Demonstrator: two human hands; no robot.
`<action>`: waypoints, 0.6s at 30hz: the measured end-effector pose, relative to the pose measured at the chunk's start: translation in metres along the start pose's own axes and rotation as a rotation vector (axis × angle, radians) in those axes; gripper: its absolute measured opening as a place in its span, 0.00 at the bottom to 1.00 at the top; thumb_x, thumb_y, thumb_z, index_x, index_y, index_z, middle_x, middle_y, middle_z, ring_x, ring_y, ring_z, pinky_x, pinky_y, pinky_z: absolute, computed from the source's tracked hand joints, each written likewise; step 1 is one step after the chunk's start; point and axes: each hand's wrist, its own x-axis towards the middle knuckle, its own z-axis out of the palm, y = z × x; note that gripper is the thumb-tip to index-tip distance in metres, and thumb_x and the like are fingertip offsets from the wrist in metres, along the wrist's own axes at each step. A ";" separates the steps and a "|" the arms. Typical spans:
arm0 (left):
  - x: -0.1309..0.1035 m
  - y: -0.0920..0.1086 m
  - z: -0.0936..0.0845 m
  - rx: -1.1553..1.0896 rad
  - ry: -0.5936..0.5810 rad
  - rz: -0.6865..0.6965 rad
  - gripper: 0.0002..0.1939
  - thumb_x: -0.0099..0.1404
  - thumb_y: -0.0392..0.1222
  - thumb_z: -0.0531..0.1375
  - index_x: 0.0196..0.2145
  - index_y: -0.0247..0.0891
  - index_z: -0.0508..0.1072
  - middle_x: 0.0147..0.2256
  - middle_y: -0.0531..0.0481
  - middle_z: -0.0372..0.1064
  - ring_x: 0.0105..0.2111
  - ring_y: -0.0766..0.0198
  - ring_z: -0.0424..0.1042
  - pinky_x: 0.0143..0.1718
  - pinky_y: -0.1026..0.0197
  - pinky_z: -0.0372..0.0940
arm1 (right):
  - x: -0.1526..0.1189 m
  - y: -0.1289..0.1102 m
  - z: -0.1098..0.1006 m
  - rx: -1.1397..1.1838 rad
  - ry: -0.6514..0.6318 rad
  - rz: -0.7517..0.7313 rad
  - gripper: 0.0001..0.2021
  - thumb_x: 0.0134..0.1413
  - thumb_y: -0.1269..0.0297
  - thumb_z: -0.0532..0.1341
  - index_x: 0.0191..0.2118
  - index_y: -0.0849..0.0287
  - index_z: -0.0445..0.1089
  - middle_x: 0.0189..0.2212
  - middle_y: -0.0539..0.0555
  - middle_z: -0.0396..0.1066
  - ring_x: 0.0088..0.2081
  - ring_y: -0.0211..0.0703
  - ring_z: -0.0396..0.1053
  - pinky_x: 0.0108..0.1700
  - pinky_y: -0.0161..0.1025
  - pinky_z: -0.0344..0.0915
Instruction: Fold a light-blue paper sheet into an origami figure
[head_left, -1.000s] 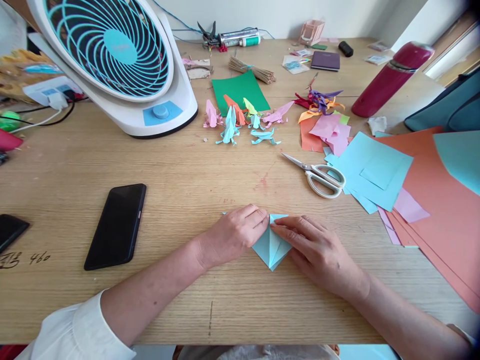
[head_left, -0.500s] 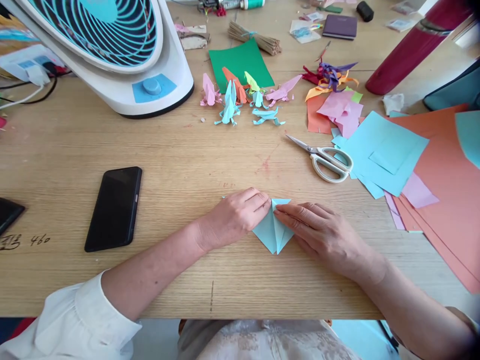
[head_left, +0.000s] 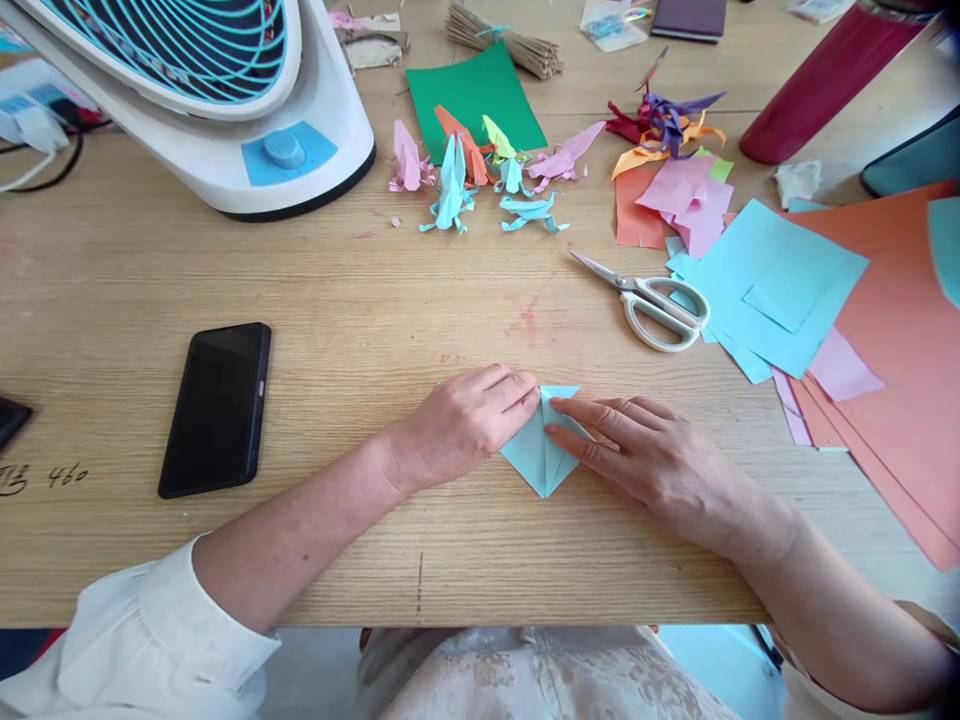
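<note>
A light-blue sheet of origami paper (head_left: 529, 455) lies on the table in front of me, folded to a point toward me, with a crease down its middle. My left hand (head_left: 480, 415) covers its left side, fingers curled and pinching it near the top centre. On the right flap rests my right hand (head_left: 641, 450), index and middle fingers stretched out and apart over the paper. Its thumb is hidden beneath the palm. Parts of the paper under both hands cannot be seen.
White-handled scissors (head_left: 664, 310) lie beyond my right hand, near a stack of blue sheets (head_left: 780, 270) and orange paper (head_left: 900, 380). Several folded paper figures (head_left: 454, 190) stand by a green sheet (head_left: 487, 95). A phone (head_left: 216, 410), a fan (head_left: 300, 170) and a red bottle (head_left: 825, 85) surround the workspace.
My right index and middle fingers have spread apart, and the right flap lies flatter with its lower tip meeting the left one. The whole view has shifted slightly.
</note>
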 end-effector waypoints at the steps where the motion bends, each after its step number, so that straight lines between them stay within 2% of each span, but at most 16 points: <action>1: 0.000 0.000 0.000 0.001 -0.004 0.003 0.10 0.71 0.32 0.53 0.47 0.31 0.71 0.44 0.44 0.74 0.44 0.62 0.72 0.46 0.60 0.69 | 0.000 0.000 0.000 0.003 -0.001 -0.002 0.17 0.66 0.72 0.53 0.58 0.66 0.66 0.60 0.67 0.63 0.50 0.53 0.68 0.45 0.48 0.68; 11: 0.002 0.000 -0.003 0.004 0.017 0.015 0.08 0.72 0.33 0.53 0.42 0.33 0.72 0.40 0.46 0.74 0.39 0.63 0.72 0.41 0.61 0.69 | -0.001 0.000 0.000 0.018 -0.020 0.007 0.20 0.65 0.73 0.53 0.60 0.64 0.64 0.62 0.66 0.61 0.51 0.54 0.68 0.45 0.48 0.67; 18: 0.000 -0.001 -0.005 0.034 0.028 0.051 0.11 0.71 0.33 0.54 0.49 0.35 0.71 0.42 0.46 0.75 0.43 0.61 0.73 0.45 0.59 0.70 | 0.000 -0.001 -0.001 0.047 -0.034 0.031 0.21 0.65 0.69 0.54 0.62 0.63 0.63 0.63 0.66 0.59 0.55 0.55 0.66 0.50 0.50 0.66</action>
